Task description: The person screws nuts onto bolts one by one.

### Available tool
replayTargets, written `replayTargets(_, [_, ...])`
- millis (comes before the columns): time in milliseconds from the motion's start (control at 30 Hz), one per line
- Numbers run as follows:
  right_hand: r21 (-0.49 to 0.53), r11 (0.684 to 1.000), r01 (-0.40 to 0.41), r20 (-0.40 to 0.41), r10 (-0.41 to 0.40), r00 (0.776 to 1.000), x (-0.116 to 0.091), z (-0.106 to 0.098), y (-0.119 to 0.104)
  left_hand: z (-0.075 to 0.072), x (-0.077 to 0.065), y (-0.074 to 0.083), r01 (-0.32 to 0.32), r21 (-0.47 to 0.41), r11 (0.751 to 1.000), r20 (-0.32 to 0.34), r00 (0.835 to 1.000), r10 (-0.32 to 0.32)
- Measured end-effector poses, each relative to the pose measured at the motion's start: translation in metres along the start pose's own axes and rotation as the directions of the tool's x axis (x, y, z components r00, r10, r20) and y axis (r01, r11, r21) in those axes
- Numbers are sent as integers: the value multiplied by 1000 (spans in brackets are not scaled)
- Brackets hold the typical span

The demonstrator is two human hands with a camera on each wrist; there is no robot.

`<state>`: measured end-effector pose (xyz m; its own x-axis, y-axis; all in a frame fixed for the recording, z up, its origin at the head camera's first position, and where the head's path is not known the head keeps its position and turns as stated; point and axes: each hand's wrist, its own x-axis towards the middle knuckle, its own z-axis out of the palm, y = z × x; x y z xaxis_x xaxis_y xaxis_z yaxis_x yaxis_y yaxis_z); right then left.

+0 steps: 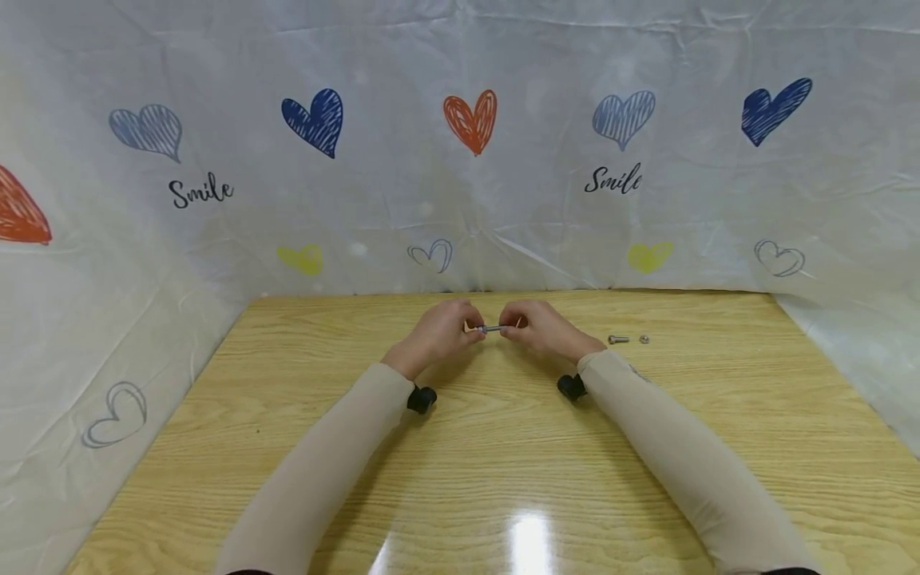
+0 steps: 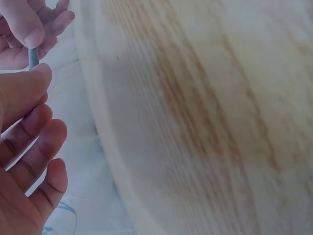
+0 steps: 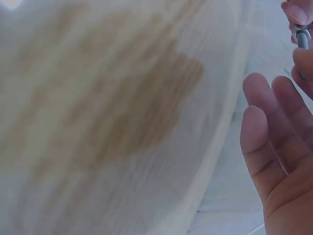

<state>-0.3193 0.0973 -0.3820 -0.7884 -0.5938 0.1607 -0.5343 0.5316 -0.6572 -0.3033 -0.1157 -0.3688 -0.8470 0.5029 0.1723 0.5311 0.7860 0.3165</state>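
A thin metal bolt spans the small gap between my two hands over the far part of the table. My left hand pinches one end of it with thumb and index finger. At the other end, my right hand pinches it in the same way. Ridged thread shows on the bolt in the left wrist view. In the right wrist view, a wider ring-like part sits on the bolt beside the left fingertips; whether it is a nut or the head I cannot tell.
A second bolt lies on the wooden table, right of my right hand, with a nut just beyond it. Behind the table hangs a white sheet printed with hearts.
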Motion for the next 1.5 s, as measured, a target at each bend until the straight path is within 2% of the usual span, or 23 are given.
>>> replayTargets(233, [-37, 999, -27, 52, 29, 998, 9, 0, 3, 3, 5, -6, 42, -35, 999, 46, 998, -41])
replayTargets(567, [-60, 998, 3, 97, 2, 995, 15, 3, 7, 5, 8, -9, 87, -51, 995, 110, 991, -81])
replayTargets(1033, [-145, 989, -37, 184, 64, 981, 20, 5, 5, 12, 12, -13, 83, -46, 995, 168, 983, -75])
replayTargets(1500, [-179, 984, -23, 193, 58, 979, 23, 6, 7, 10, 12, -12, 122, -22, 992, 206, 972, -115])
